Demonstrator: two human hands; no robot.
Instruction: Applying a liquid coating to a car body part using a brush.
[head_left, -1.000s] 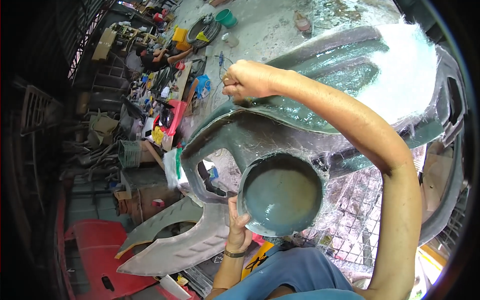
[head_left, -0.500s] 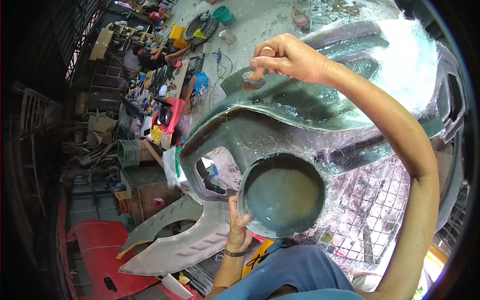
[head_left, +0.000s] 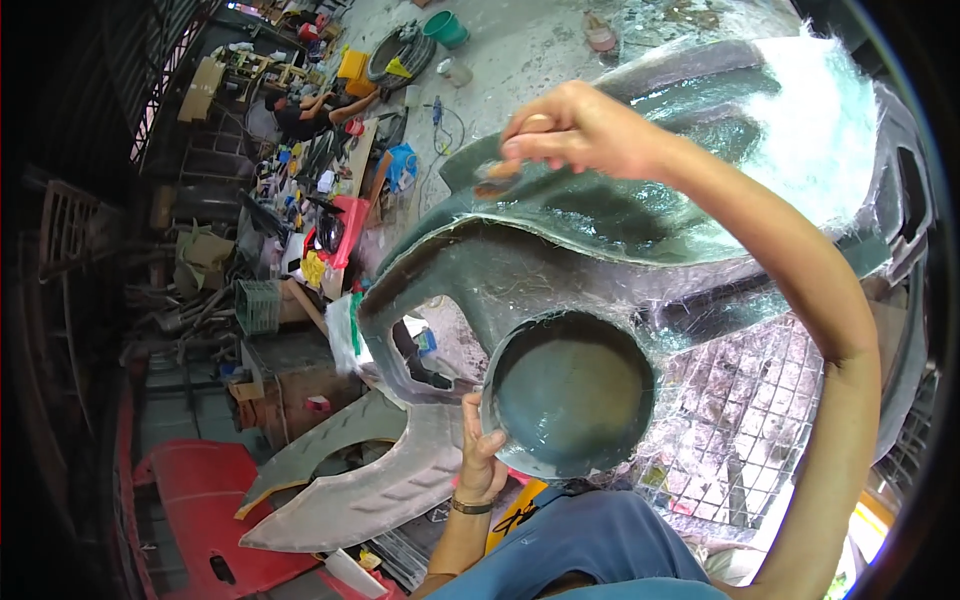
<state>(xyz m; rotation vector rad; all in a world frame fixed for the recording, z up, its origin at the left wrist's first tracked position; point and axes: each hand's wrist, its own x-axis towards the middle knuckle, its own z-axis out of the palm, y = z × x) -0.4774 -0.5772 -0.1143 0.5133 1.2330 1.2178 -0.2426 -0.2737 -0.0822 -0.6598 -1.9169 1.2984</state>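
Note:
My right hand [head_left: 590,135] is closed round the wooden handle of a paint brush [head_left: 497,180], whose bristles are blurred by motion over the far left part of a large grey moulded shell [head_left: 560,215]. The shell's hollow is wet and glossy. White fibreglass matting [head_left: 815,130] lies on its right end, with loose strands at the edge. My left hand [head_left: 482,450] grips the rim of a round, dark basin [head_left: 570,395], tilted toward me, with a little liquid inside. The left thumb lies over the rim; the other fingers are partly hidden behind it.
Wire mesh [head_left: 750,430] spreads below the shell on the right. Grey curved panels [head_left: 350,490] and a red panel [head_left: 215,510] lie at the lower left. Tools and boxes crowd the far left, where another person [head_left: 300,118] sits. A green bucket [head_left: 445,30] stands farther back.
My right hand has lowered a little, and the brush has swung slightly down and left. The basin in my left hand has shifted slightly right and down.

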